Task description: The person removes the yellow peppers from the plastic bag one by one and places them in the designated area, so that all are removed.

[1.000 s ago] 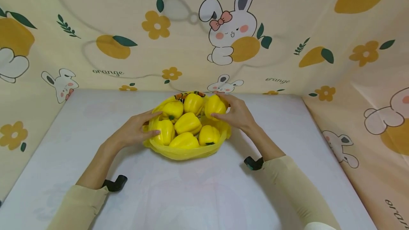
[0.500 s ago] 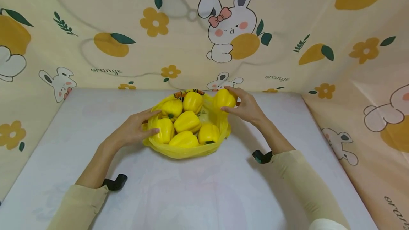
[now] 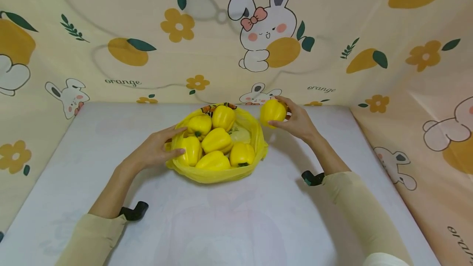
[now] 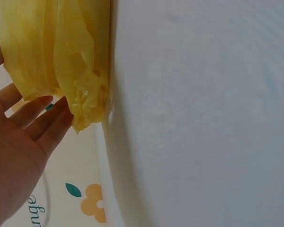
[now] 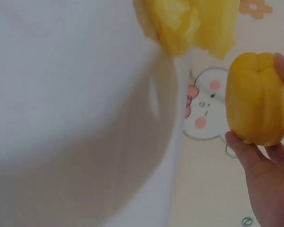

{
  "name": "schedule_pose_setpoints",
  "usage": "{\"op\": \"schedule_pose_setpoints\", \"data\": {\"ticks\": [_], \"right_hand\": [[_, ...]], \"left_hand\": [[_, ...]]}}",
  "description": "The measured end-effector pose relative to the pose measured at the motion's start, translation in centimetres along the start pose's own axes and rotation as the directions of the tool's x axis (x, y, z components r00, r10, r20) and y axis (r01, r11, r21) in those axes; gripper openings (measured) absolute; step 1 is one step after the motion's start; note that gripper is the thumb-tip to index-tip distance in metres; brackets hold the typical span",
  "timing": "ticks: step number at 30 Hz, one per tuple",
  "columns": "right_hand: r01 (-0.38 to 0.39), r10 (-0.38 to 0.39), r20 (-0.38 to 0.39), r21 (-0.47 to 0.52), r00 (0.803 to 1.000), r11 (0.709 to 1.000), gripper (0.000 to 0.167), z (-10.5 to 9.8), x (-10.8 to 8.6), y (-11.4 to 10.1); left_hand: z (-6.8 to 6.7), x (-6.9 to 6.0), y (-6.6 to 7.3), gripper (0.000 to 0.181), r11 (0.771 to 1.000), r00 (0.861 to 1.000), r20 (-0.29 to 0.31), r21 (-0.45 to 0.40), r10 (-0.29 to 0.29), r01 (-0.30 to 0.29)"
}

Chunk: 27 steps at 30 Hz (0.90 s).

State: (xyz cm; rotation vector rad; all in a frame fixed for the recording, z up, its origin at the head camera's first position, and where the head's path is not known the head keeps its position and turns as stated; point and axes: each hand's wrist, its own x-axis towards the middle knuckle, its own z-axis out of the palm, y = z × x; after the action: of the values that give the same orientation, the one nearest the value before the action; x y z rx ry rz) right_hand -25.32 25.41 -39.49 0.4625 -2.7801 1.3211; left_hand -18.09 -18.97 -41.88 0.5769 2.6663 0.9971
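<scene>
A yellow plastic bag [image 3: 207, 176] sits with its mouth spread wide on the white table, several yellow bell peppers [image 3: 216, 141] inside it. My left hand [image 3: 156, 150] holds the bag's left rim, its thumb and index finger over the edge beside a pepper. In the left wrist view, other fingers [image 4: 47, 124] of that hand touch the outside of the bag [image 4: 80, 52]. Just right of the bag, my right hand [image 3: 298, 123] grips one bell pepper [image 3: 272, 113] between thumb and fingers, above the table. The right wrist view shows this pepper [image 5: 256, 101] apart from the bag.
The white table [image 3: 221, 225] extends in front of the bag and to both sides. A printed cloth [image 3: 210, 60] with rabbits and oranges hangs behind and at the sides. A black wrist mount [image 3: 134, 212] is on each forearm.
My right hand has lifted a bell pepper out of the bag's right rear part and carried it right, beyond the rim. My left hand has stayed at the bag's left rim.
</scene>
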Motion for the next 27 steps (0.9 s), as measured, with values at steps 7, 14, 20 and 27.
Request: {"op": "schedule_pose_setpoints", "data": {"ticks": [7, 14, 20, 27], "right_hand": [[-0.039, 0.039, -0.019, 0.012, 0.999, 0.999, 0.079, -1.1, 0.3, 1.9], [-0.099, 0.1, 0.019, -0.027, 0.995, 0.995, 0.08, -2.1, 0.5, 3.3], [-0.119, 0.123, 0.042, -0.072, 0.992, 0.99, 0.081, -2.7, 0.8, 4.6], [-0.152, 0.157, 0.052, -0.08, 0.986, 0.985, 0.081, -3.0, 0.9, 6.5]], "left_hand": [[0.0, -0.1, 0.1, 0.072, 1.0, 1.0, -0.003, -0.009, 0.0, 0.0], [0.0, -0.2, 0.1, 0.072, 1.0, 1.0, -0.005, -0.006, 0.006, -0.006], [0.0, -0.2, 0.2, 0.072, 1.0, 1.0, -0.008, -0.012, 0.0, 0.0], [0.0, -0.1, 0.1, 0.071, 1.0, 1.0, -0.007, -0.012, -0.002, 0.002]]}}
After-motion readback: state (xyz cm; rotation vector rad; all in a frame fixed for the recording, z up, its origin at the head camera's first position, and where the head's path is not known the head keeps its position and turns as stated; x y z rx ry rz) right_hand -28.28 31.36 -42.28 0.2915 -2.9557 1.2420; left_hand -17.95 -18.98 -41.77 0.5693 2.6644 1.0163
